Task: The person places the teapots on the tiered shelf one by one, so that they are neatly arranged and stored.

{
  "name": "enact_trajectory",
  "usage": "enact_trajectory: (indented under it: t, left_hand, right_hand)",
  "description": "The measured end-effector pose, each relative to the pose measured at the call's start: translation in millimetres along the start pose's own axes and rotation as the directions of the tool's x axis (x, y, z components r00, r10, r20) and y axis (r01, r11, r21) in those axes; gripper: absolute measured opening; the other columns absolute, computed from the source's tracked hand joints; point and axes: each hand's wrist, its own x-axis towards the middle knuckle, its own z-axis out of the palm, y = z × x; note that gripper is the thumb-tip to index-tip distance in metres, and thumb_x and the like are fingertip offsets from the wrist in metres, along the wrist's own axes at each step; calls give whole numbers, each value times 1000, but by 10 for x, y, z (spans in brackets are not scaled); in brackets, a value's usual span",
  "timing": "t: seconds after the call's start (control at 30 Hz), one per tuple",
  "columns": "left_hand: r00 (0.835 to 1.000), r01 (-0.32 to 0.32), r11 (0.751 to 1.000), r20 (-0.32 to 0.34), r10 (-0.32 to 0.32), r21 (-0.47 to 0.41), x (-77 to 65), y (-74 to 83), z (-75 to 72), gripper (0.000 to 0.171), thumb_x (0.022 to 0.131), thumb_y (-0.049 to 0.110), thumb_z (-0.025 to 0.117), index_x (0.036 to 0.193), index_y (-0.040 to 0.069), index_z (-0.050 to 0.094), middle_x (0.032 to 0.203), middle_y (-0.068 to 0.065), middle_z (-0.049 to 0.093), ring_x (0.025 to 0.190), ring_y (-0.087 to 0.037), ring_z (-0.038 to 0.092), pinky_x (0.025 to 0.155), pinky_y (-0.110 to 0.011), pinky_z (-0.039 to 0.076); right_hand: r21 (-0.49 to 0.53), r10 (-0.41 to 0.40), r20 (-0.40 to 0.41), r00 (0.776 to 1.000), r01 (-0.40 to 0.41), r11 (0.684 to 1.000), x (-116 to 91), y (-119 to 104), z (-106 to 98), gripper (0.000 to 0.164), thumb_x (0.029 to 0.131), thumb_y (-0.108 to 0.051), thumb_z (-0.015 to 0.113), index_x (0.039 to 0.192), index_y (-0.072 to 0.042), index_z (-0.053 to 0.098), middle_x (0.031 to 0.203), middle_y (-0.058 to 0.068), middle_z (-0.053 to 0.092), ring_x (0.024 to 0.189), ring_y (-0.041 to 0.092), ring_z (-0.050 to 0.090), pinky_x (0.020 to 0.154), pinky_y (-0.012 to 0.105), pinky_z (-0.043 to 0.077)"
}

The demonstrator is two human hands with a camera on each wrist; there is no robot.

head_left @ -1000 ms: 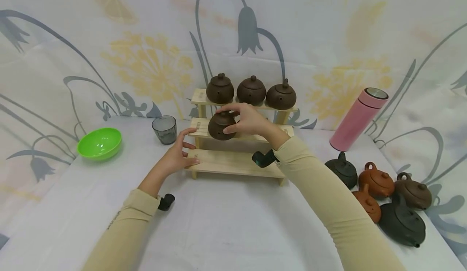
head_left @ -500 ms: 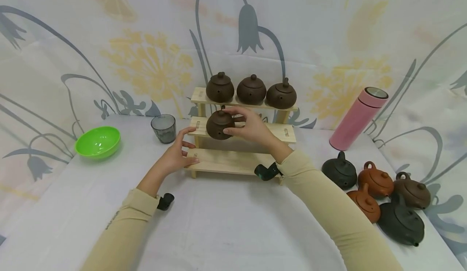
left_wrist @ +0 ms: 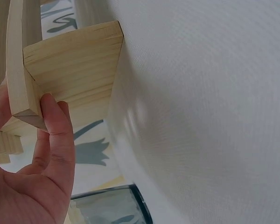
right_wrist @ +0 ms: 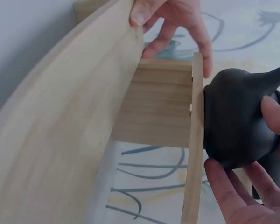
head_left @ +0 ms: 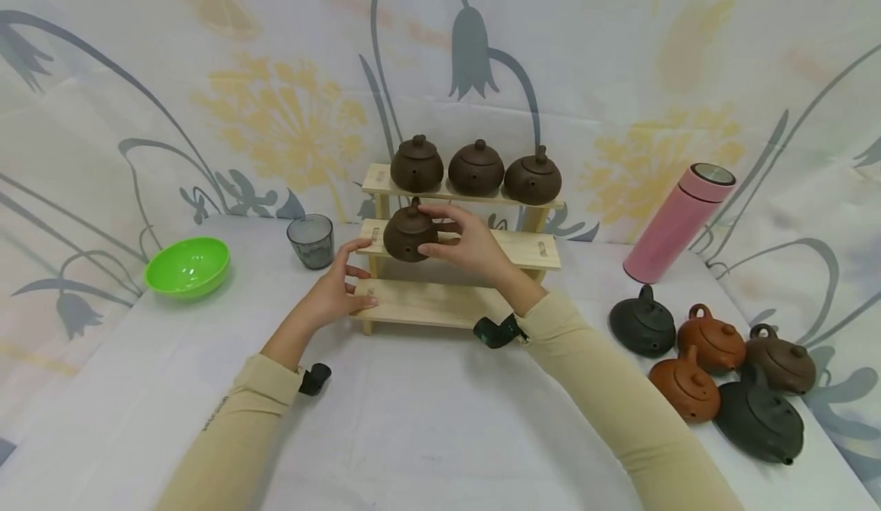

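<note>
A small dark brown teapot (head_left: 406,237) stands at the left end of the middle tier of a three-tier wooden stand (head_left: 433,302). My right hand (head_left: 473,247) grips it from the right, thumb low on the body and fingers near the lid. In the right wrist view the teapot's base (right_wrist: 207,116) meets the plank, and its spout points away from it. My left hand (head_left: 333,294) holds the stand's left end, with the thumb at the bottom tier and the fingers up by the middle tier. Wood (left_wrist: 70,70) lies between thumb and fingers in the left wrist view.
Three brown teapots (head_left: 476,169) line the top tier. A grey glass (head_left: 311,243) and a green bowl (head_left: 187,268) are left of the stand. To the right stand a pink thermos (head_left: 677,224) and several black, orange and brown teapots (head_left: 688,388).
My right hand has shifted the teapot slightly left along the middle tier, and its fingers have moved from over the lid toward the right side. The left hand has stayed in place.
</note>
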Motion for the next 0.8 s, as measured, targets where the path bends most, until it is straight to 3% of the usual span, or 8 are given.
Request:
enact_trajectory:
  t: [0.2,0.5,0.8]
  left_hand:
    - [1000,1,1000,5,-1,-3,-1,0,2,88,79,1,73,144,25,17,118,-24,49,81,-29,51,64,-33,44]
    - [1000,7,1000,5,-7,7,2,10,4,89,79,2,73,144,25,16,118,-24,49,82,-30,51,65,-33,44]
    - [1000,3,1000,0,-3,8,-5,32,5,89,79,0,72,144,23,16,118,-25,50,84,-32,52,70,-36,43]
  right_hand:
    - [88,42,-40,998,-38,995,-148,28,-81,55,80,-1,72,131,-2,51,132,13,47,116,31,50,91,33,43]
    - [175,69,-130,989,-45,984,-420,22,-275,48,80,3,71,124,3,54,126,17,51,115,33,50,86,34,47]
    - [117,60,-198,978,-37,992,-676,89,-463,44,79,4,70,119,9,54,125,16,53,113,32,51,86,34,47]
